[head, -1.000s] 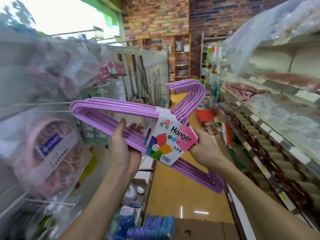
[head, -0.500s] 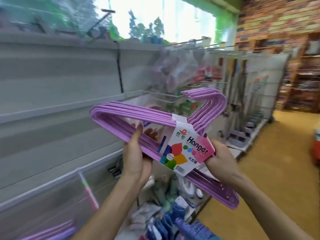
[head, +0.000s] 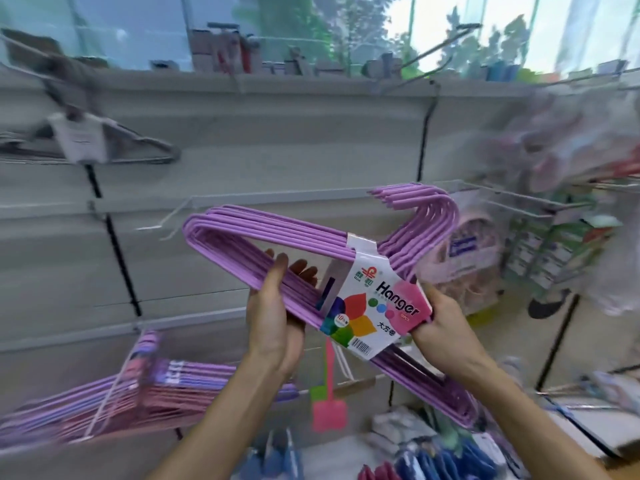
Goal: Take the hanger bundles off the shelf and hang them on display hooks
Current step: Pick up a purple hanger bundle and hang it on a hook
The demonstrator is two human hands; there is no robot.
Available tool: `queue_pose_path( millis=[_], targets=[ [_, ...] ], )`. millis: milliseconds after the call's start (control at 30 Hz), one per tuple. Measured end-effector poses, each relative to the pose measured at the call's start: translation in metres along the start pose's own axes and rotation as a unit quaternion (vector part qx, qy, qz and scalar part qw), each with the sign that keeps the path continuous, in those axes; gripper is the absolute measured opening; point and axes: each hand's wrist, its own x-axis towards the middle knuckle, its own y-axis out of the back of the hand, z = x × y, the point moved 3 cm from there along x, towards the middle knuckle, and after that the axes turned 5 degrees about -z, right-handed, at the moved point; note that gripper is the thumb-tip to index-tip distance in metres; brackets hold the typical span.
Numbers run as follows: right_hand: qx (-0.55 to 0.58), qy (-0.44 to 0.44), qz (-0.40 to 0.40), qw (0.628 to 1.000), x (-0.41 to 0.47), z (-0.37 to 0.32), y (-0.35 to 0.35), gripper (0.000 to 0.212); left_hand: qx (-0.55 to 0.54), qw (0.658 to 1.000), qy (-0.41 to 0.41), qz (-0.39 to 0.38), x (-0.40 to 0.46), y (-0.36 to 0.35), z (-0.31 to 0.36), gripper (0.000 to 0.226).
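Observation:
I hold a bundle of purple hangers (head: 277, 230) with a colourful "Hanger" label in front of a grey slat wall. My left hand (head: 273, 317) grips the bundle's lower bar, thumb in front and fingers behind. My right hand (head: 440, 327) holds the bundle beside the label, its fingers hidden behind the card. The hooks of the bundle point up and right. A bare white display hook (head: 173, 216) juts from the wall just left of the bundle. More purple and pink hanger bundles (head: 138, 393) hang on a hook at lower left.
A grey hanger bundle (head: 83, 140) hangs at upper left. Bagged goods (head: 568, 150) hang on wire hooks at the right. A pink fly swatter (head: 329, 407) hangs below my hands. Blue and pink items (head: 433, 459) lie on the bottom shelf.
The view has swung left from the aisle to face the slat wall. Both hands keep the same hold on the purple bundle, now level with the bare hook.

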Motion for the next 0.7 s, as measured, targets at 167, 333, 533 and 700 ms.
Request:
queue_pose_path(
  millis=[167,333,533,700],
  targets=[
    [0.003,0.037,-0.043,0.998,0.021,-0.032,-0.063,0.024,0.028,0.998,-0.051,0.036,0.001,0.054,0.05,0.024],
    [0.01,0.057,-0.081,0.995,0.033,-0.063,-0.127,0.032,0.026,0.995,-0.083,0.054,0.001,0.105,0.094,0.014],
    [0.017,0.067,-0.113,0.991,0.043,-0.094,-0.191,0.026,0.032,0.99,-0.111,0.075,0.002,0.16,0.136,0.018],
    [-0.011,0.08,-0.128,0.988,0.046,-0.108,-0.223,0.017,-0.007,0.989,-0.135,0.061,0.005,0.198,0.167,0.027]
  ],
)
